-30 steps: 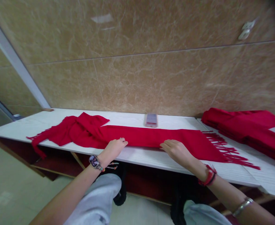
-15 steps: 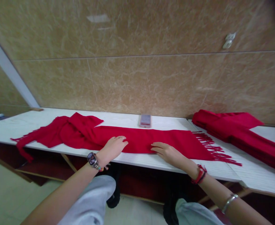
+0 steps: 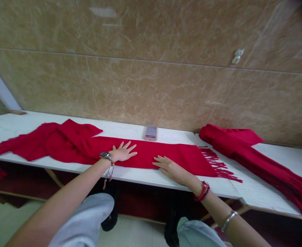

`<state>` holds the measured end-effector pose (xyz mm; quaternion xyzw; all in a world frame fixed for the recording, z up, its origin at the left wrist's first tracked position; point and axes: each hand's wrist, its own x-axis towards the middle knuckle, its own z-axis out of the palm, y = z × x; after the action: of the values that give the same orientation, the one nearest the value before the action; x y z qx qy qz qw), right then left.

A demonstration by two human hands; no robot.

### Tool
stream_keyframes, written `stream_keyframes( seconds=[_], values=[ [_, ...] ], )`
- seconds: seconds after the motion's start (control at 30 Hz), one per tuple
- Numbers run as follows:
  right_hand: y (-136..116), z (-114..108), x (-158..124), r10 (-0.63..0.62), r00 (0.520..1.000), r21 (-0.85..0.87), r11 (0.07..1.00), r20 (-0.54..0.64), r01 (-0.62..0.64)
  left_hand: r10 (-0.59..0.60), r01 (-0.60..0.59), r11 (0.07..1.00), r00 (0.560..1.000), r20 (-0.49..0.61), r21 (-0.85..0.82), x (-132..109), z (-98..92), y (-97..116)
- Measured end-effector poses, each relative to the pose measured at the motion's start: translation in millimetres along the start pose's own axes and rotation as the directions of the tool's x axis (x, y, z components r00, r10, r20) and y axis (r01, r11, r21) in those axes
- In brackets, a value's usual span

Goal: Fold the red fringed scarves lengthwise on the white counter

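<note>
Resting palm down on one red scarf (image 3: pixel 143 154) are two bare hands. The left hand (image 3: pixel 124 153) is wide open, its fingers fanned out over the middle of the cloth, with hold of nothing. The right hand (image 3: pixel 170 168) lies open too, fingers stretched out and closer together at the scarf's near edge, with no grip on it to be seen (its thumb is hidden). The scarf lies along the front of a white bench (image 3: pixel 135 174): a smooth strip under the hands, one fringed end to the right, and a loose heap to the left whose tip hangs over the bench's edge.

A second red cloth (image 3: pixel 233 147) lies folded to the right, past the fringe; its layers cannot be counted. One small flat box (image 3: pixel 150 133) sits behind the scarf, close to the wall (image 3: pixel 153 89), which bears a white fitting (image 3: pixel 237 56).

On the left wrist are one watch (image 3: pixel 105 155) and one beaded bracelet (image 3: pixel 112 165); on the right arm, a red bracelet (image 3: pixel 202 192) and one silver bangle (image 3: pixel 229 220). Marks on the box's face are too blurred to read.
</note>
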<state>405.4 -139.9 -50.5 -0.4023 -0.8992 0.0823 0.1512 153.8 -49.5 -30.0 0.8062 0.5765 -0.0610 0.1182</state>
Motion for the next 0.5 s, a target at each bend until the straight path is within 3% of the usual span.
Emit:
stream_keyframes(
  seconds=[0.13, 0.33, 0.5],
  values=[
    [-0.4, -8.5, 5.0, 0.056, 0.998, 0.123, 0.991, -0.004, -0.055, -0.076, 0.076, 0.997, 0.996, -0.036, -0.005, 2.0, 0.4, -10.6],
    [2.6, -8.0, 52.9, 0.209, 0.966, 0.008, 0.978, -0.152, -0.211, 0.082, -0.078, 0.996, 0.986, -0.147, 0.031, 5.2, 5.6, -1.1],
    [7.9, 14.9, 92.3, 0.334, 0.942, -0.104, 0.937, -0.017, -0.334, 0.065, -0.064, 0.998, 0.985, -0.159, 0.008, 7.3, 11.2, 1.1]
  ],
)
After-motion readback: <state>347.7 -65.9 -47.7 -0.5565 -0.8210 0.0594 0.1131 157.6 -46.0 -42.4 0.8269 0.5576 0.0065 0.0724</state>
